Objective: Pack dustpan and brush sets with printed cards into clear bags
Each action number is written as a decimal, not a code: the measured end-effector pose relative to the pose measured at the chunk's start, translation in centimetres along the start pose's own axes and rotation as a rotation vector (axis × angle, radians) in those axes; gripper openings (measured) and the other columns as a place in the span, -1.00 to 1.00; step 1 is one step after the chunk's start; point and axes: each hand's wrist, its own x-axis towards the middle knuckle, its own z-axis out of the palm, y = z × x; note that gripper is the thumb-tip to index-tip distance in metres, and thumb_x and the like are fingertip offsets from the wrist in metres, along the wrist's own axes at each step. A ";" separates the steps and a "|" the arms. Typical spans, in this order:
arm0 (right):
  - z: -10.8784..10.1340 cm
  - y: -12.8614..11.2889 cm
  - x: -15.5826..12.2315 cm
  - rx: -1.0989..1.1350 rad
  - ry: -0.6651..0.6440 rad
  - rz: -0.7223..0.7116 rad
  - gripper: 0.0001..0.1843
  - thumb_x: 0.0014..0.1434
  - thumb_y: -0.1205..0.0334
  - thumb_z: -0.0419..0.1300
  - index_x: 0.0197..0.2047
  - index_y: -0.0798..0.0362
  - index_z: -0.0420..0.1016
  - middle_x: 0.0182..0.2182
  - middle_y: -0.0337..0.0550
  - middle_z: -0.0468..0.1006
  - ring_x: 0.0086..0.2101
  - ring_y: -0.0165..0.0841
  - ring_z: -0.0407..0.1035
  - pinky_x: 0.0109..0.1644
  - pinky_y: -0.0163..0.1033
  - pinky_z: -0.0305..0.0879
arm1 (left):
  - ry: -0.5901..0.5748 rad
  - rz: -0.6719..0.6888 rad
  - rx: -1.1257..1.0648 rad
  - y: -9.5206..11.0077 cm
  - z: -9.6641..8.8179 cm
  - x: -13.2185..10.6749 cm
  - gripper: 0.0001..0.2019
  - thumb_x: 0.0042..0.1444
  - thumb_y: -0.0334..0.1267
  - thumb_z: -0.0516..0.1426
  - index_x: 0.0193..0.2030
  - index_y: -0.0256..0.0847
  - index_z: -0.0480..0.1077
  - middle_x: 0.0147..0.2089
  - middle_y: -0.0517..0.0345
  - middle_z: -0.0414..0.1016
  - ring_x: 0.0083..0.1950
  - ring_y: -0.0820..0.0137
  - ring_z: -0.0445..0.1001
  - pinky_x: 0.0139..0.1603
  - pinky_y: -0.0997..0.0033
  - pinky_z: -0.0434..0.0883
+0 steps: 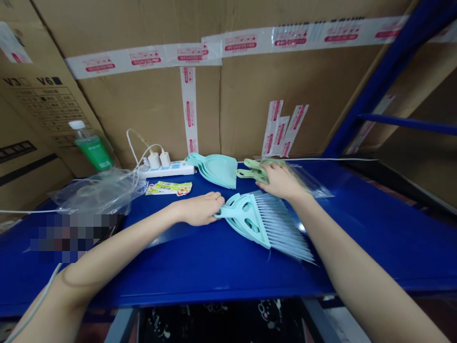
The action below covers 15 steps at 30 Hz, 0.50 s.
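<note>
My left hand [203, 208] is closed around the handle end of the light-blue hand brushes [246, 216]. Their heads overlap in a stack, and the pale bristles [285, 228] fan out to the right, low over the blue table. Farther back, my right hand [279, 180] lies over the green hand brushes [254, 170], its fingers bent onto them and partly hidden. Two green handles with loop ends point left from under that hand. Between and behind both hands rest several nested light-blue dustpans [218, 167], handles to the left.
A white power strip [171, 169] with plugged-in chargers stands at the back, near yellow-green packets [169, 188]. At left are a crumpled clear bag [103, 190] and a green bottle [93, 148]. Clear plastic [314, 181] lies right of my right hand. Cardboard [246, 90] backs the blue table [200, 271].
</note>
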 end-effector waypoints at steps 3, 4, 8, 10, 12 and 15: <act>-0.1 0.4 0.2 0.028 0.011 -0.024 -0.44 0.18 0.07 0.09 0.17 0.21 0.31 0.04 0.21 0.43 0.02 0.05 0.31 0.02 0.01 0.21 | -0.013 -0.031 0.011 0.6 0.0 0.2 -0.95 0.18 -0.37 0.01 -0.24 -0.29 0.25 -0.20 0.00 0.35 -0.21 0.33 0.32 -0.11 0.36 0.31; -0.2 0.6 0.2 0.054 0.016 -0.018 -0.46 0.21 0.04 0.05 0.16 0.20 0.33 0.05 0.19 0.44 0.03 0.02 0.32 0.04 0.00 0.21 | -0.019 -0.039 0.018 0.7 -0.2 0.2 -0.91 0.19 -0.34 0.02 -0.21 -0.31 0.27 -0.19 -0.02 0.35 -0.19 0.32 0.33 -0.11 0.36 0.31; -0.1 2.2 0.8 0.145 0.018 0.127 -0.51 0.29 0.04 -0.08 0.10 0.15 0.41 0.04 0.13 0.47 0.05 -0.05 0.32 0.08 -0.05 0.21 | -0.044 -0.023 -0.014 0.4 -1.6 -0.1 -0.56 0.09 -0.07 0.18 -0.02 -0.38 0.29 -0.08 -0.08 0.37 -0.08 0.25 0.35 -0.09 0.37 0.32; 0.2 3.2 1.1 0.148 0.008 0.214 -0.51 0.30 0.06 -0.12 0.06 0.16 0.44 0.01 0.17 0.49 0.03 -0.04 0.35 0.06 -0.05 0.22 | -0.040 0.011 -0.071 0.0 -2.9 0.0 -0.37 0.01 0.06 0.21 0.09 -0.37 0.24 -0.01 -0.09 0.36 -0.01 0.25 0.34 -0.07 0.40 0.32; 0.7 4.2 1.3 0.153 0.002 0.283 -0.51 0.31 0.11 -0.13 0.04 0.20 0.46 -0.04 0.22 0.51 0.00 -0.04 0.39 0.05 -0.06 0.24 | -0.064 0.065 -0.118 -0.2 -4.2 0.7 -0.41 0.09 0.07 0.15 0.12 -0.31 0.22 0.03 -0.05 0.36 0.00 0.31 0.35 -0.05 0.45 0.32; 1.6 5.6 1.4 0.177 0.005 0.368 -0.55 0.25 0.14 -0.04 0.02 0.24 0.47 -0.10 0.30 0.54 -0.06 0.02 0.43 -0.03 0.00 0.30 | 0.076 -0.014 -0.039 -0.1 -5.4 3.4 -0.64 0.29 -0.11 -0.05 0.07 -0.32 0.28 0.00 -0.02 0.39 -0.04 0.39 0.39 -0.03 0.48 0.30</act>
